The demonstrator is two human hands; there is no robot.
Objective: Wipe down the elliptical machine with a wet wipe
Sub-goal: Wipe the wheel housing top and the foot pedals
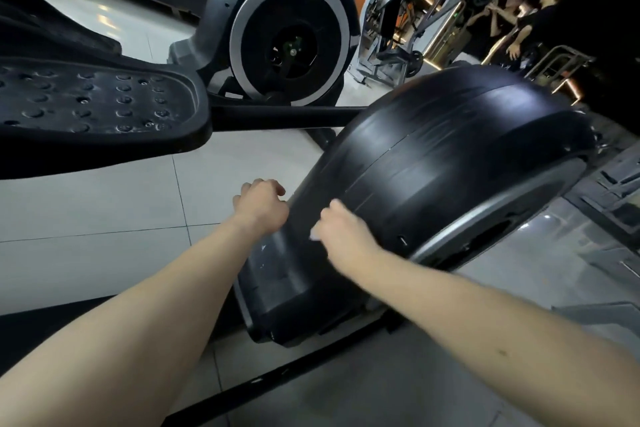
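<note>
Right hand [346, 232] pinching wet wipe [315, 236] on black flywheel cover [433, 163], left hand [261, 206] fingers [273, 188] curled, tiled floor [104, 204]

Two hands [261, 206] [341, 230], one wet wipe [315, 236], two flywheel housings [450, 166] [221, 10], one studded pedal [104, 104], two people [512, 7] [545, 10] behind

The black rounded plastic elliptical housing [433, 166], silver-rimmed, stands on the pale tiled floor [104, 211]; a small white wet wipe [316, 236], mostly hidden, lies against its lower curve.
</note>
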